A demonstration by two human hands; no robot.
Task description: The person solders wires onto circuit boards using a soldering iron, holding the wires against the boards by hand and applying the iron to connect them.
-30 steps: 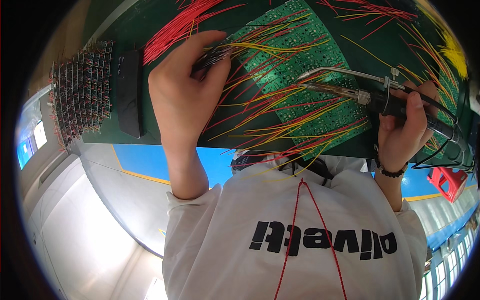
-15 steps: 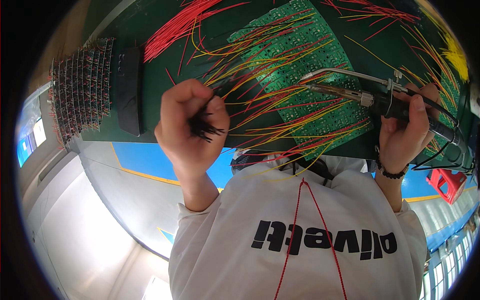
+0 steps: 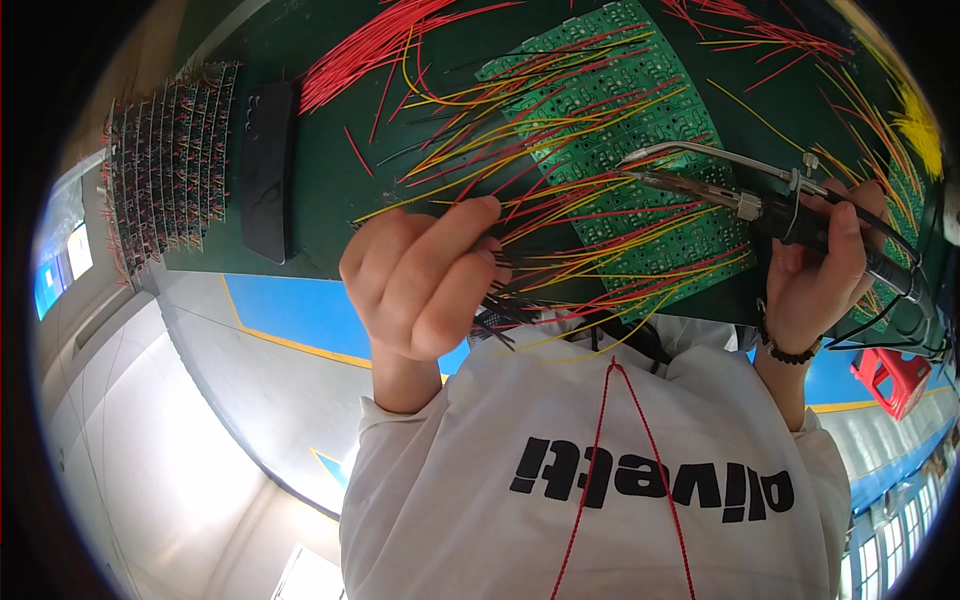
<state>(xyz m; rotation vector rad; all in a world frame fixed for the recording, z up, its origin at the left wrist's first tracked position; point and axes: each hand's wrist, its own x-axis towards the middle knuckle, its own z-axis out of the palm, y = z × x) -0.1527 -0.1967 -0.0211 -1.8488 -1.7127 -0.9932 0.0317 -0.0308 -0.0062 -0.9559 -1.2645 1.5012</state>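
Observation:
In my left hand (image 3: 415, 285), the fingers are curled round a bundle of black wires (image 3: 503, 312), whose ends stick out beside the fingertips. This hand is over the near edge of the bench, left of a green circuit board panel (image 3: 625, 135). Many red, yellow and black wires lie across the panel and trail off its left side. My right hand (image 3: 820, 265) is closed round the dark handle of a soldering iron (image 3: 775, 212) with a thin metal tube (image 3: 700, 150) clamped along it. The iron's tip is just above the middle of the panel, among the wires.
Red wires (image 3: 365, 55) lie in a heap at the far left. Beyond a black plastic piece (image 3: 265, 175) stand stacked boards (image 3: 170, 165) with short wires. Another wired board (image 3: 905, 195) and yellow wires (image 3: 915, 130) are at the right. A red stool (image 3: 890, 382) stands below.
My left hand has moved right, towards the panel, and turned, with the black wires still in it. The right hand and soldering iron keep nearly the same place over the panel.

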